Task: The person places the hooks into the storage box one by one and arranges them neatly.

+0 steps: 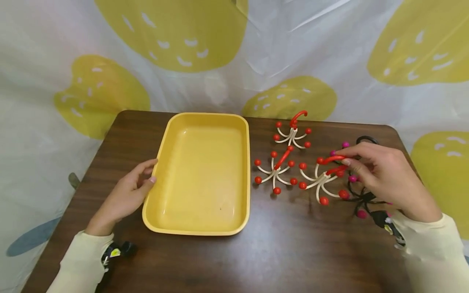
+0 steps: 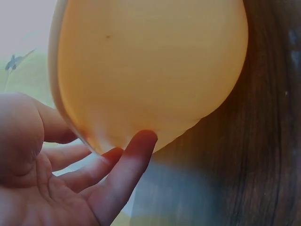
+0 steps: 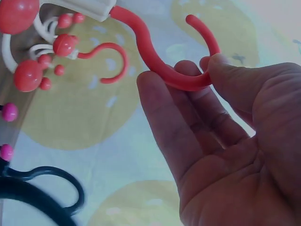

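My left hand is at the left side of a yellow tray, thumb tip on the rim and fingertips against the outer wall. In the left wrist view those fingers lie fairly straight along the wall. With my right hand I pinch the red curved hook of a red-and-white hook hanger between thumb and fingers. Its white arms, tipped with red balls, spread out left of the hand. The right wrist view shows the red hook between thumb and fingertips, white stem pointing up and left.
Two more red-and-white hangers, a rear one and a nearer one, stand between the tray and my right hand. Black hangers with pink balls lie partly hidden under that hand. A patterned curtain hangs behind the wooden table.
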A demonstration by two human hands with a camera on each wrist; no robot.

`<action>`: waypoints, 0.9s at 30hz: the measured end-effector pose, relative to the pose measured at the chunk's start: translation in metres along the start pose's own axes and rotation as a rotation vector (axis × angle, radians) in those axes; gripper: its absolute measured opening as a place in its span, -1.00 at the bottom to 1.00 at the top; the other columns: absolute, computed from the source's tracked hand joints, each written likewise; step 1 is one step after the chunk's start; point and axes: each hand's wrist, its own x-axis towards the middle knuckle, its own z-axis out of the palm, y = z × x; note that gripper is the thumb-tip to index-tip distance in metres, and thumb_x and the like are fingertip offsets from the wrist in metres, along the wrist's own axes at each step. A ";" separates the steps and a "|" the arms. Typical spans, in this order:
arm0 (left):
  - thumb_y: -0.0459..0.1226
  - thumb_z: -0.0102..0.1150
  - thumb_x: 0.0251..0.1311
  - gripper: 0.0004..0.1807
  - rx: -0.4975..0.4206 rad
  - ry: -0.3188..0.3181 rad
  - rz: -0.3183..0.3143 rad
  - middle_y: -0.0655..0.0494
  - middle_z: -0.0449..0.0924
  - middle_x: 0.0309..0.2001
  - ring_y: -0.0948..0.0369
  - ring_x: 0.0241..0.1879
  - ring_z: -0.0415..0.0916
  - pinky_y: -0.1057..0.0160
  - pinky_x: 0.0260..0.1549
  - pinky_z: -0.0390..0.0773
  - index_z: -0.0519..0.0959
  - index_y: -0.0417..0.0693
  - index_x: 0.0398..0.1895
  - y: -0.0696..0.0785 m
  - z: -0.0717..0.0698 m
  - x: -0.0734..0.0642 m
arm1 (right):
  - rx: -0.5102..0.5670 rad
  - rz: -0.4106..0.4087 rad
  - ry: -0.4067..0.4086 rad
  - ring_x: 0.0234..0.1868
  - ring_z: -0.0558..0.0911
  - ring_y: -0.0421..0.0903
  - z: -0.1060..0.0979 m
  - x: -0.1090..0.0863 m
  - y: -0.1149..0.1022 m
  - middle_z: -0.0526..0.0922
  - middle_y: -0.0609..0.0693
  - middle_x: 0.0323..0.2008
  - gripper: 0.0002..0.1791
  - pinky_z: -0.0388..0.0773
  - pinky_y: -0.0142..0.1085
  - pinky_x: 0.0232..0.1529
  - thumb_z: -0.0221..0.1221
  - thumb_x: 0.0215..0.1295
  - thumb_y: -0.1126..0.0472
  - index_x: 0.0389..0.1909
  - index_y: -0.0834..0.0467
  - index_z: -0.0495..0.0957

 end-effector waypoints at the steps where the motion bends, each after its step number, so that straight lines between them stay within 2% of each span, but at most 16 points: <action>1: -0.22 -0.03 0.66 -0.38 -0.036 -0.017 -0.004 -0.30 0.47 0.39 -0.11 0.14 0.64 0.25 -0.18 0.75 0.13 -0.07 0.68 -0.001 0.000 0.000 | -0.003 0.004 0.011 -0.43 0.60 -0.48 -0.002 0.002 -0.002 0.73 -0.24 -0.30 -0.55 0.47 -0.63 -0.38 0.52 0.07 0.51 -0.05 0.05 0.79; 5: -0.26 -0.04 0.66 -0.35 -0.158 -0.071 -0.012 -0.38 0.41 0.41 0.10 0.07 0.67 0.15 -0.19 0.79 0.07 -0.07 0.70 -0.006 -0.002 0.000 | -0.004 0.029 0.052 -0.46 0.52 -0.54 -0.010 0.011 -0.008 0.76 -0.22 -0.29 -0.62 0.49 -0.67 -0.37 0.50 0.14 0.48 -0.06 0.06 0.79; 9: -0.26 -0.04 0.66 -0.34 -0.193 -0.091 -0.018 -0.41 0.39 0.40 0.23 0.03 0.68 0.13 -0.19 0.80 0.04 -0.06 0.71 -0.008 -0.004 0.000 | 0.023 0.040 0.075 -0.42 0.57 -0.60 -0.015 0.022 -0.012 0.80 -0.13 -0.27 -0.66 0.46 -0.68 -0.39 0.46 0.21 0.48 -0.06 0.07 0.80; 14: -0.26 -0.04 0.67 -0.34 -0.196 -0.101 -0.026 -0.42 0.40 0.38 0.16 0.02 0.69 0.10 -0.22 0.81 0.03 -0.05 0.71 -0.008 -0.004 0.001 | 0.047 0.046 0.093 -0.37 0.57 -0.67 -0.021 0.034 -0.017 0.82 -0.07 -0.25 -0.68 0.47 -0.73 -0.38 0.42 0.24 0.50 -0.05 0.13 0.80; 20: -0.28 -0.05 0.67 -0.34 -0.201 -0.107 -0.037 -0.43 0.39 0.38 0.04 0.05 0.69 0.09 -0.22 0.81 0.02 -0.06 0.71 -0.006 -0.004 0.001 | 0.130 0.084 0.120 -0.39 0.63 -0.66 -0.027 0.043 -0.026 0.67 -0.55 -0.18 -0.66 0.56 -0.72 -0.34 0.35 0.28 0.52 0.02 0.17 0.79; 22: -0.28 -0.05 0.67 -0.34 -0.198 -0.106 -0.040 -0.43 0.39 0.39 -0.01 0.07 0.69 0.09 -0.21 0.81 0.02 -0.04 0.71 -0.005 -0.004 0.001 | 0.141 0.087 0.129 -0.40 0.65 -0.63 -0.029 0.046 -0.029 0.64 -0.61 -0.17 -0.66 0.57 -0.71 -0.33 0.34 0.31 0.50 0.04 0.15 0.79; 27: -0.25 -0.06 0.68 -0.34 -0.198 -0.107 -0.037 -0.44 0.37 0.41 -0.17 0.10 0.67 0.07 -0.21 0.81 0.02 -0.02 0.71 -0.005 -0.003 0.002 | 0.122 0.109 0.142 -0.35 0.68 -0.61 -0.032 0.057 -0.037 0.69 -0.50 -0.14 -0.71 0.58 -0.71 -0.26 0.34 0.39 0.38 0.06 0.09 0.79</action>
